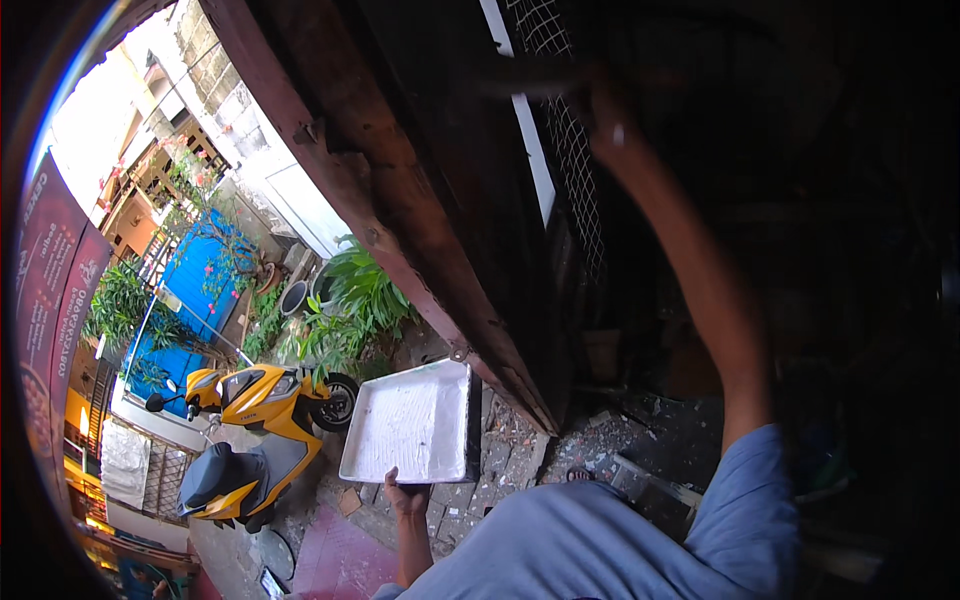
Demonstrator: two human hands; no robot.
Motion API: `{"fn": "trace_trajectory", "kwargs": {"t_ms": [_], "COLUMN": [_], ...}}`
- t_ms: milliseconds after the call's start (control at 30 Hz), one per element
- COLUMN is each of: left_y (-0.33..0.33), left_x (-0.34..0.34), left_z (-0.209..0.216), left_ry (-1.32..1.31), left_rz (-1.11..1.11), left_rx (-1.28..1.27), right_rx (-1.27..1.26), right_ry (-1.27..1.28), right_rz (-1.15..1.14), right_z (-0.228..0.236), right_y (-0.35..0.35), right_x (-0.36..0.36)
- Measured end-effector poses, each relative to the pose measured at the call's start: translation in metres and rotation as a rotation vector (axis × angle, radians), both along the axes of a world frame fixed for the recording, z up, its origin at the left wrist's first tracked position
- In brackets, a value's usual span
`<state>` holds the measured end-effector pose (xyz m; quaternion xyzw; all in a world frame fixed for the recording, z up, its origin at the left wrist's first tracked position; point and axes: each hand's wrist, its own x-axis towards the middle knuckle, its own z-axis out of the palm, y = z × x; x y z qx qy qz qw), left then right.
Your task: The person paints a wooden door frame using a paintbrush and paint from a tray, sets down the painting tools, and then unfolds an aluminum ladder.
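Note:
My left hand [407, 494] grips the near edge of a shallow rectangular tray [412, 420]. The thumb lies over the rim and the other fingers are underneath. Streaked white stuff that looks like paint coats the inside of the tray, which is tilted toward me. Up in the shade, my right hand [604, 112] is raised at the end of a stretched arm, close to a dark wooden frame and wire mesh [568, 130]. It is closed around a dark, blurred, long thing [530, 80] whose kind I cannot make out.
A thick wooden post [400, 240] slants between the dark interior and the yard. Outside stand a yellow scooter [260, 415], green plants [360, 290], a blue sheet [190, 280] and a dark red banner [60, 290]. Debris [620, 430] litters the paved floor.

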<state>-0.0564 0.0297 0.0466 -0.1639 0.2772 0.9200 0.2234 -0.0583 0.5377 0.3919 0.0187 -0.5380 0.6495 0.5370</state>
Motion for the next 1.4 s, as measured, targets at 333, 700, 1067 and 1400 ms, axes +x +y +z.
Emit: {"fn": "trace_trajectory", "kwargs": {"t_ms": [333,700,1067,1400], "left_y": [-0.004,-0.003,-0.008,-0.016], "left_x": [-0.01,0.01,0.027,0.033], "left_z": [-0.005,-0.002,0.007,0.001], "left_ry": [0.036,0.136,0.095,0.018], "left_rz": [-0.03,0.024,0.241,0.333], "left_rx": [-0.069,0.021,-0.039,-0.01], "right_rx": [-0.143,0.009,-0.546,-0.06], "right_ry": [-0.583,0.129,-0.257,-0.8], "right_rz": [-0.213,0.102,-0.19,0.051], "right_z": [-0.213,-0.073,-0.199,-0.258], "right_y": [0.004,0.03,-0.18,-0.257], "right_x": [0.006,0.023,0.115,0.101]}}
